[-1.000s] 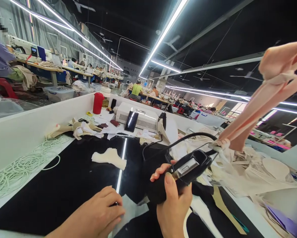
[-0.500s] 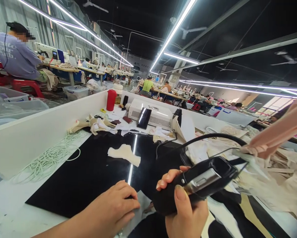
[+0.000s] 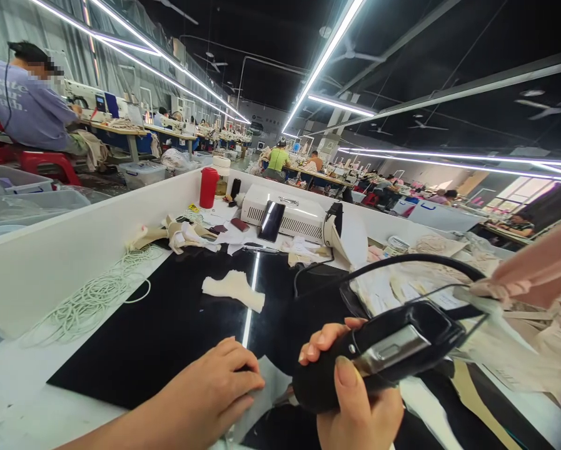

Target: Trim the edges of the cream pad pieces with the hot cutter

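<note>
At between four and five o'clock in the view, the right hand is wrapped around a black tool, thumb along the near side and fingertips over the far side. The tool is tilted, its rounded end toward eight o'clock and its open end toward two. A cable arches above it, and pink cloth is knotted by its upper end.

At seven o'clock, the left hand lies with curled fingers over a pale see-through sheet at six o'clock. I cannot tell whether the fingers pinch it or only press.

The sheet lies on a black board, near the tool's lower end; whether they touch is unclear. Also on the board, toward seven o'clock, lies a cream scrap. Tangled green cord lies at between eight and nine. A phone leans against a white box near the centre, with a red flask at ten.
</note>
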The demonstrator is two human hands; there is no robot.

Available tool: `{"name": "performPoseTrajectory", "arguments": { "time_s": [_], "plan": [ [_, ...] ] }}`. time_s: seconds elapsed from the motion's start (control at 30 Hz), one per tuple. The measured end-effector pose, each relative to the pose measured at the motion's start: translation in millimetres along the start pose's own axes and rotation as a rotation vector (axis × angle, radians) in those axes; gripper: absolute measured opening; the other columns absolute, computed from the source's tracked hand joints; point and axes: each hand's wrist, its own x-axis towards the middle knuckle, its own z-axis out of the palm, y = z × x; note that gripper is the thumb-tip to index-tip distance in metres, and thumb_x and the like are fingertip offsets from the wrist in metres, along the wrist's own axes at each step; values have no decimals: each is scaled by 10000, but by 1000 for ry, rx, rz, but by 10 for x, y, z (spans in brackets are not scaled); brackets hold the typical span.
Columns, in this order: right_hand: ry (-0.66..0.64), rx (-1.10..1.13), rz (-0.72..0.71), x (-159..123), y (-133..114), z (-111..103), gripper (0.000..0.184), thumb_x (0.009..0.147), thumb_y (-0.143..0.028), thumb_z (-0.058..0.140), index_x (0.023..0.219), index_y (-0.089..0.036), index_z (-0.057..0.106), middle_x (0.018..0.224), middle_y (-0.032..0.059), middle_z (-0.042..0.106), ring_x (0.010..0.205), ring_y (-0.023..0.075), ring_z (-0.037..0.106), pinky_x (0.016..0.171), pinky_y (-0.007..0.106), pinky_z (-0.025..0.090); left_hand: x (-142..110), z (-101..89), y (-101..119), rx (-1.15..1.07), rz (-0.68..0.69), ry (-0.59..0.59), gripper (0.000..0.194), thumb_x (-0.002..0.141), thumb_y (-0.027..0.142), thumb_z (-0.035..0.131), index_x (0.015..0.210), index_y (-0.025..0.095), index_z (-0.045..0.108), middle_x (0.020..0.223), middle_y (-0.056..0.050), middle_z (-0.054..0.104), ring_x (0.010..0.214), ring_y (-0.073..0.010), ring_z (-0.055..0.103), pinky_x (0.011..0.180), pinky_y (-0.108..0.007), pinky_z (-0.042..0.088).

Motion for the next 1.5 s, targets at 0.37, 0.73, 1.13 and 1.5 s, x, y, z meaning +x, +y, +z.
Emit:
{"name": "performPoseTrajectory", "arguments": {
  "time_s": [0.37,0.73,1.13,1.5],
  "plan": [
    [141,-72,24,170,3,40,305,883,-352,802,1112,-275,617,831,-36,673,657,129,635,643,292,574,48,-72,-5,-122,-45,-16,372,903,50,703,1219,246,715,1290,-61,671,1233,-255,624,1245,-548,321],
    [48,33,51,-11,-66,114,273,915,-396,755,1129,-292,621,813,-31,639,662,135,626,609,287,576,52,-130,50,-192,-80,-116,508,780,124,845,1247,290,737,1388,-50,679,1353,-301,574,1267,-642,170],
    [111,77,132,-117,-174,226,338,881,-470,785,1127,-309,619,809,-47,628,659,138,599,612,294,546,46,-107,-3,-189,-64,-106,551,768,151,875,1276,307,730,1404,-33,667,1366,-295,564,1271,-623,174],
    [107,106,166,-163,-217,298,388,850,-490,824,1129,-309,624,794,-52,641,649,130,598,601,280,544,51,-116,-4,-198,-40,-87,505,763,153,879,1225,309,745,1375,-36,681,1335,-291,594,1269,-616,173]
  ]
}}
